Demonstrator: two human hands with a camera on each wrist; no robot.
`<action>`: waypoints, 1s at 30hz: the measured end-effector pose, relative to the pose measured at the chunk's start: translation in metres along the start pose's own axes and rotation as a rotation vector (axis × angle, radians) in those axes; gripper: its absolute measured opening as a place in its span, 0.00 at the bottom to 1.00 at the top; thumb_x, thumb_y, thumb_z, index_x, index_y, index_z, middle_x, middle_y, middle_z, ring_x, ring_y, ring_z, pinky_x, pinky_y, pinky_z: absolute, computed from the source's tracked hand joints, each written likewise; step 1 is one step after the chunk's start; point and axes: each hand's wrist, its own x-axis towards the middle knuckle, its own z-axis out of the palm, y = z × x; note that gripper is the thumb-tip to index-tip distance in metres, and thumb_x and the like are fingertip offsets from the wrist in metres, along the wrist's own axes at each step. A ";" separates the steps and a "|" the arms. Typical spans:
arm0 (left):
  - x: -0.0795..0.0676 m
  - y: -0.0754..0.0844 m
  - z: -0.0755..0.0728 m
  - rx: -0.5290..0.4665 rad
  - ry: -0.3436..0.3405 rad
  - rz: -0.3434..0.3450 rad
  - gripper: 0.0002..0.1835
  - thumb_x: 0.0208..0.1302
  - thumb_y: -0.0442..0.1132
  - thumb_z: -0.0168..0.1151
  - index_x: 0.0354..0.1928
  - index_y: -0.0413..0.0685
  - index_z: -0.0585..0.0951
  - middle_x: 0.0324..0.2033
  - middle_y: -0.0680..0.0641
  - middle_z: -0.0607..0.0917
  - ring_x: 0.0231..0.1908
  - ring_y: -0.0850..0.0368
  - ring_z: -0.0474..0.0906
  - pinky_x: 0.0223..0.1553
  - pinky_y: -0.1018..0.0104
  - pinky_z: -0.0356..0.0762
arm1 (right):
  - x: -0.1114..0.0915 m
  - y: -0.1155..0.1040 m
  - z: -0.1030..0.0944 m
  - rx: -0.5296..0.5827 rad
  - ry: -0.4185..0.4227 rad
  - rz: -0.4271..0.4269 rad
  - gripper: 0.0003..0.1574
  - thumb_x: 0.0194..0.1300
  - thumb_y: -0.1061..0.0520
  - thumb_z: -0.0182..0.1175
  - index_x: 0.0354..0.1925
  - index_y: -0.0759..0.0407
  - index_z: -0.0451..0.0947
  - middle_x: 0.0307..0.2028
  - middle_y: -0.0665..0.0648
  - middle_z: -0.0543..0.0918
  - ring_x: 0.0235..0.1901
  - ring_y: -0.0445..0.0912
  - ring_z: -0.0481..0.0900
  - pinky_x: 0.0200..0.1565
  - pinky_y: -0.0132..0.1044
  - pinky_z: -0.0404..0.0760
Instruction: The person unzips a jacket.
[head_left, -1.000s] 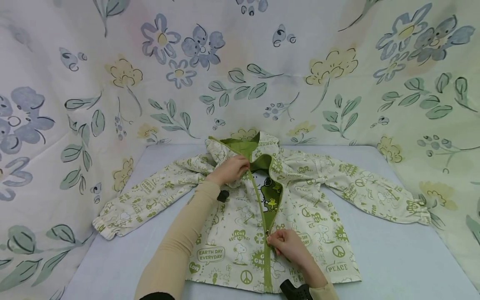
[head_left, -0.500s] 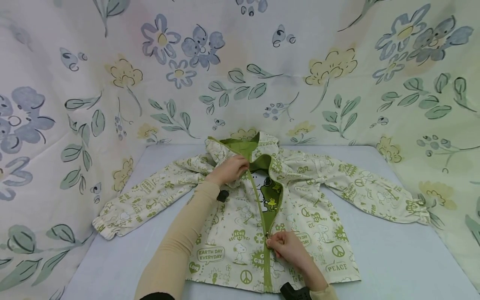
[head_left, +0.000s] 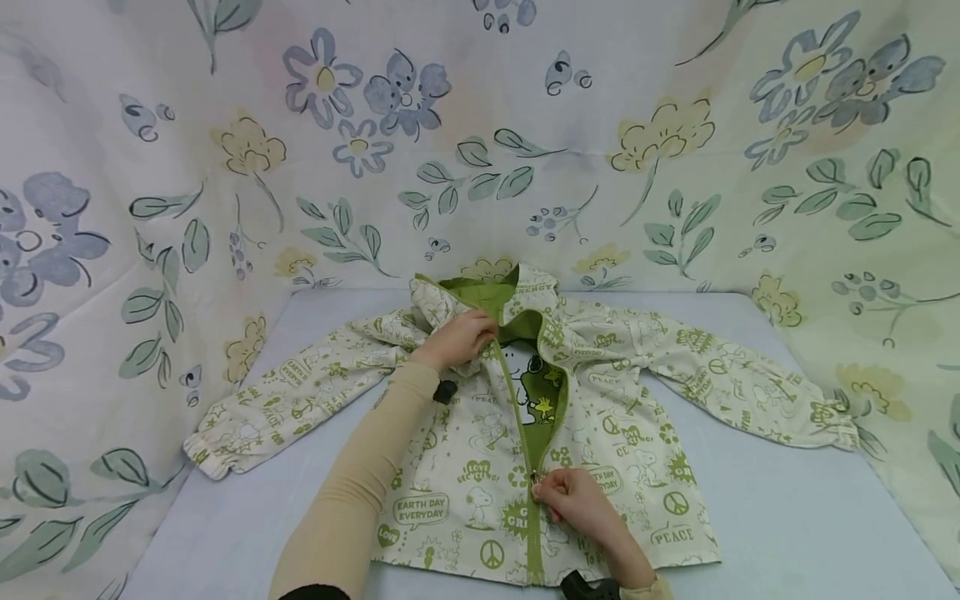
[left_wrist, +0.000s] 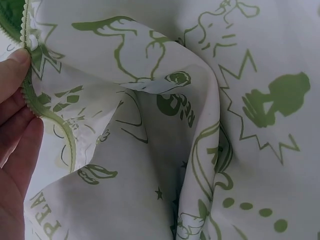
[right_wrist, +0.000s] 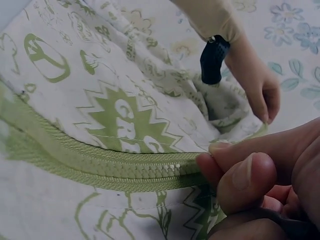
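A cream zip-up jacket (head_left: 472, 433) with green print lies front up, sleeves spread. Its green zipper (head_left: 535, 537) is joined along the lower front and parted above, baring the green lining (head_left: 543, 392) with a cartoon dog. Near the collar, my left hand (head_left: 459, 340) pinches one toothed front edge; in the left wrist view thumb and fingers grip that zipper edge (left_wrist: 44, 114). Lower down, my right hand (head_left: 577, 500) pinches at the zipper slider, its pull tab mostly hidden by the fingers. Joined teeth (right_wrist: 135, 170) run up to those fingers in the right wrist view.
Beneath the jacket is a pale table (head_left: 795, 525). A floral cloth (head_left: 480, 100) hangs behind it and on both sides. Dark wrist devices (head_left: 588, 586) are worn on both arms.
My right hand has slid slightly down the front toward the hem, and the zipper's parted stretch reaches a little lower. The left hand keeps its place by the collar.
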 end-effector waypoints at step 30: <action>-0.004 -0.013 0.003 -0.011 0.018 -0.067 0.10 0.67 0.37 0.55 0.44 0.41 0.80 0.41 0.50 0.78 0.42 0.58 0.74 0.47 0.69 0.74 | -0.018 -0.001 0.006 -0.027 -0.063 0.011 0.19 0.63 0.54 0.59 0.20 0.64 0.73 0.09 0.46 0.68 0.08 0.35 0.57 0.12 0.25 0.55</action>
